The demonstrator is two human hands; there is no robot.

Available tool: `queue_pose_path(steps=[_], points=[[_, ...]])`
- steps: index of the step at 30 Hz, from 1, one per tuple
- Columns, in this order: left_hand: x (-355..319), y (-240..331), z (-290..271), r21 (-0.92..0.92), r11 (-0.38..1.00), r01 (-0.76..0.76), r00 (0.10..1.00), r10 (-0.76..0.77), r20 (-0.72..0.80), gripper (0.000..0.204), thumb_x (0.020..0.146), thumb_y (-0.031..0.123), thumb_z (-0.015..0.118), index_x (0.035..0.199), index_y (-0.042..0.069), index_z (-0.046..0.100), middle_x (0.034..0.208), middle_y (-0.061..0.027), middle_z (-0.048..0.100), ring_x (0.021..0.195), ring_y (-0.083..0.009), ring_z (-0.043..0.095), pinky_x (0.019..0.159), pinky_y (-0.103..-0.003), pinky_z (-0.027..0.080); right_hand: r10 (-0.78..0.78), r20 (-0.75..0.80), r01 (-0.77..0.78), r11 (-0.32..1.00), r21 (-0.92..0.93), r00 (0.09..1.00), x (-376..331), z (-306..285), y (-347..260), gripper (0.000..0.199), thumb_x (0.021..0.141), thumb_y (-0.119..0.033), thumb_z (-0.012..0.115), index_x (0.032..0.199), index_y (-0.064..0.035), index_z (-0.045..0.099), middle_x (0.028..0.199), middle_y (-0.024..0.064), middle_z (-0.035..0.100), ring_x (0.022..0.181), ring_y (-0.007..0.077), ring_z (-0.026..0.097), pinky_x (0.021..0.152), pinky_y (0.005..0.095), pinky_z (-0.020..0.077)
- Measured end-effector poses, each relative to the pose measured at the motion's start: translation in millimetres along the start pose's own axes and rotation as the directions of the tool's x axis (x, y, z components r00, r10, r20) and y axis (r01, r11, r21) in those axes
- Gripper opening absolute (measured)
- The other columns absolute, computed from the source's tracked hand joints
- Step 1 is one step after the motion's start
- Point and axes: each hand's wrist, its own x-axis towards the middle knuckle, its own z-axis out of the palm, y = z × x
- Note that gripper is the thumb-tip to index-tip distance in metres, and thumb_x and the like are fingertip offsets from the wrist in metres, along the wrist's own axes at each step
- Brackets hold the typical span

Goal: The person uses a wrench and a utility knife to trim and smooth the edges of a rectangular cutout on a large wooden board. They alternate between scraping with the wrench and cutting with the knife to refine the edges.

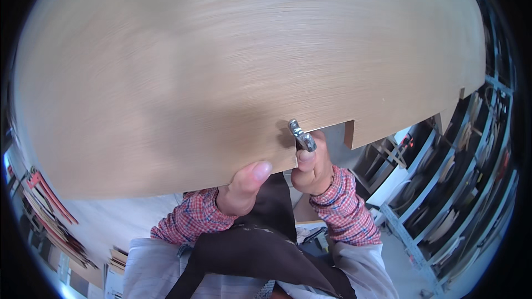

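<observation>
The left hand (244, 188), toward seven o'clock from the middle of the view, grips the near edge of a broad, pale tan, wood-grained flat panel (221, 77), its thumb lying over the top face and its fingers hidden below. The right hand (313, 170), at four o'clock, is curled around the lower end of a small, shiny, silver metal tool (302, 135), the thumb pressed up against it; how the remaining fingers lie cannot be told. This tool sits close to the centre, toward three o'clock, at the left corner of a square-cornered notch (348, 134) cut into the panel's near edge, its upper end tilted toward eleven o'clock and reaching over the panel's face. The panel fills the view from nine o'clock through twelve to three, its near edge running between the person and the far side. Red-and-blue checked sleeves (347, 206) cover both forearms, and a dark brown cloth apron (260, 254) hangs at six o'clock over pale grey clothing (368, 268). Between three and four o'clock stands a pale blue metal rack (407, 232) with dark slots holding assorted long pieces; between eight and nine o'clock lie thin red strips (47, 191), well apart from the hands
</observation>
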Motion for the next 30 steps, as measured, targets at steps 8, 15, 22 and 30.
queue_pose_path(steps=[8,15,22,30], points=[[-1,-2,-8,0.034,0.999,-0.005,0.991,0.001,0.132,0.057,0.089,0.023,0.062,0.138,-0.004,0.05,0.137,-0.0151,0.057,0.132,-0.0287,0.051,0.115,-0.045,0.036,0.147,-0.505,-0.097,0.988,0.123,0.851,-8,43,-9,0.065,0.105,-0.053,0.035,0.09,0.0046,0.061,0.072,0.016,0.055,0.057,0.0328,0.055,0.054,0.0415,0.0407],[-5,-11,-17,0.019,0.998,0.056,0.985,-0.059,0.161,0.054,0.09,0.021,0.063,0.136,-0.007,0.052,0.138,-0.0154,0.057,0.133,-0.0282,0.05,0.116,-0.044,0.034,0.401,-0.465,-0.181,0.876,0.448,0.79,-5,38,-12,0.078,0.1,-0.069,0.035,0.101,0.0045,0.059,0.073,0.0054,0.06,0.061,0.0107,0.052,0.052,0.028,0.0371],[-2,2,-13,0.08,0.99,0.119,0.976,-0.131,0.174,0.054,0.094,0.026,0.06,0.134,-0.01,0.052,0.144,-0.015,0.053,0.136,-0.0286,0.047,0.117,-0.045,0.032,-0.015,-0.127,0.01,0.999,-0.041,0.992,-1,0,9,0.062,0.107,-0.049,0.033,0.075,0.0,0.053,0.063,0.0177,0.046,0.056,0.0388,0.049,0.055,0.0434,0.0405],[7,1,-3,0.056,0.998,-0.015,0.986,0.005,0.169,0.045,0.1,0.026,0.049,0.131,-0.005,0.059,0.132,-0.014,0.061,0.124,-0.0251,0.055,0.108,-0.039,0.04,0.417,0.236,-0.435,0.9,0.024,0.878,5,-33,-40,0.052,0.107,-0.037,0.038,0.074,0.0002,0.054,0.058,0.0128,0.053,0.052,0.0303,0.053,0.054,0.0389,0.0433]])
